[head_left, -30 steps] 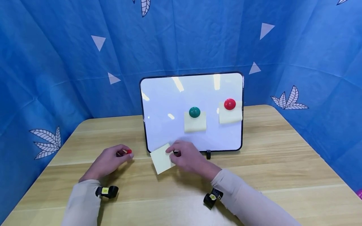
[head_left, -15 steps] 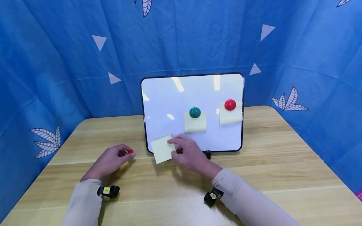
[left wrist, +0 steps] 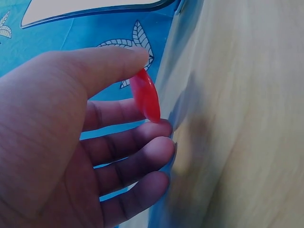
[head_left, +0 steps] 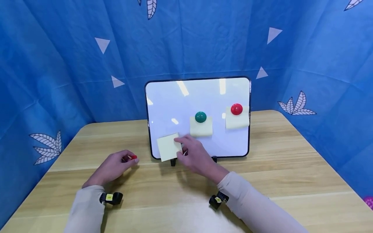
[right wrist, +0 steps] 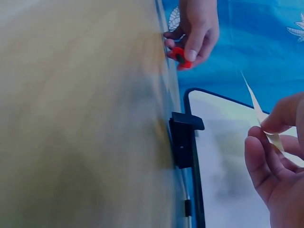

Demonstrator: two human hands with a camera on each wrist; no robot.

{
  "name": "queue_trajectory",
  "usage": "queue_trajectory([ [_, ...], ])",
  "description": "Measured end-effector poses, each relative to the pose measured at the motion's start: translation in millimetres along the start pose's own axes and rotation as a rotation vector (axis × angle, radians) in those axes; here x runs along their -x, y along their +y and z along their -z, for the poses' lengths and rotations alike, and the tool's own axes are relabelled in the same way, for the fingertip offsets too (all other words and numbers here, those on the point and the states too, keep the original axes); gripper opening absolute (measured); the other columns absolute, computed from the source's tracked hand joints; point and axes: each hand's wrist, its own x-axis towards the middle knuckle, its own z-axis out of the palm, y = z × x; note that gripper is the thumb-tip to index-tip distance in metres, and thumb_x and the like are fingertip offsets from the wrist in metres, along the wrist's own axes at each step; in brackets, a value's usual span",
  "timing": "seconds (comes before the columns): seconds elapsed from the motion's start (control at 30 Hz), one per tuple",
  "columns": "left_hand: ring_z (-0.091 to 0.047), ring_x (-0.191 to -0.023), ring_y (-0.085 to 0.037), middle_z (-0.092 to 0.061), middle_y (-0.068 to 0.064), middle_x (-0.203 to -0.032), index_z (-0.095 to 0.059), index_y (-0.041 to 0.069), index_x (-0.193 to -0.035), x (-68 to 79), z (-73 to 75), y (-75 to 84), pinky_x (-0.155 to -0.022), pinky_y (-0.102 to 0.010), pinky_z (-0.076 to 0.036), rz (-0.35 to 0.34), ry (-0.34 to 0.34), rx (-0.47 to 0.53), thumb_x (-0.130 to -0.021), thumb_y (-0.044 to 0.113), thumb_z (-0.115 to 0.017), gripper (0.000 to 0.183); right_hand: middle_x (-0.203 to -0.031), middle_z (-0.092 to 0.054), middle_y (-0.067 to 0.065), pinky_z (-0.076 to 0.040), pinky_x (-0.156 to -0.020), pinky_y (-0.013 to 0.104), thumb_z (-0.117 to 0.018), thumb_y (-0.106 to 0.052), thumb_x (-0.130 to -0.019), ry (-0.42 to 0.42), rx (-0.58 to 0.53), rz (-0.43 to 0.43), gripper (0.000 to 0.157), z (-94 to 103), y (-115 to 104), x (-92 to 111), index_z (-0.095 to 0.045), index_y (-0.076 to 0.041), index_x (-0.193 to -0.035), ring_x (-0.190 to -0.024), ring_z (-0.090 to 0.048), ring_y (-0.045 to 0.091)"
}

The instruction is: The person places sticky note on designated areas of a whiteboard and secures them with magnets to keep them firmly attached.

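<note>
My left hand [head_left: 115, 166] pinches a round red magnet [left wrist: 147, 97] between thumb and fingers, just above the table left of the whiteboard. In the right wrist view a dark spot shows on the back of that magnet. My right hand [head_left: 198, 157] pinches a pale yellow sticky note [head_left: 169, 148] by its right edge, in front of the lower left of the whiteboard [head_left: 169, 100]. From the right wrist the note appears edge-on, apart from the board. A green magnet [head_left: 200, 117] and a red magnet [head_left: 236, 109] sit over two other notes on the board.
The whiteboard leans back on black stand feet [head_left: 173, 162] on the wooden table [head_left: 157, 200]. Behind it hangs a blue curtain [head_left: 198, 42] with leaf and triangle prints. Something pink [head_left: 368, 202] shows at the far right edge.
My right hand has raised the sticky note from near the table up to the board's lower left, and the note has turned straighter. The left hand has stayed nearly still with the red magnet.
</note>
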Motion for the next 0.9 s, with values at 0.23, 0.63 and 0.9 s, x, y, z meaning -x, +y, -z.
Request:
queue_trajectory([
  [0.23, -0.054, -0.091, -0.025, -0.063, -0.005, -0.103, -0.065, 0.012, -0.121, -1.3, -0.6, -0.7, -0.073, -0.035, -0.047, -0.007, 0.017, 0.001, -0.094, 0.049, -0.066, 0.046, -0.091, -0.057, 0.008, -0.051, -0.062, 0.021, -0.068, 0.007, -0.082, 0.052, 0.066, 0.042, 0.038, 6.0, 1.0, -10.3, -0.066, 0.004, -0.119, -0.066, -0.056, 0.013],
  [0.63, -0.053, -0.089, -0.025, -0.062, -0.007, -0.102, -0.063, 0.012, -0.123, 1.0, -3.5, -2.7, -0.069, -0.033, -0.046, 0.024, 0.03, 0.014, -0.094, 0.048, -0.068, 0.047, -0.087, -0.053, 0.007, -0.049, -0.061, 0.022, -0.066, 0.007, -0.084, 0.082, 0.11, 0.058, 0.037, 11.2, 4.3, -25.4, -0.065, 0.004, -0.121, -0.067, -0.052, 0.016],
  [0.9, -0.054, -0.091, -0.025, -0.062, -0.006, -0.104, -0.063, 0.012, -0.124, 0.0, -3.5, -5.2, -0.071, -0.033, -0.047, 0.024, 0.041, 0.004, -0.093, 0.049, -0.068, 0.049, -0.087, -0.055, 0.005, -0.049, -0.061, 0.022, -0.067, 0.002, -0.086, 0.089, 0.146, 0.01, 0.038, 12.5, 5.0, -34.5, -0.065, 0.004, -0.124, -0.07, -0.053, 0.014],
])
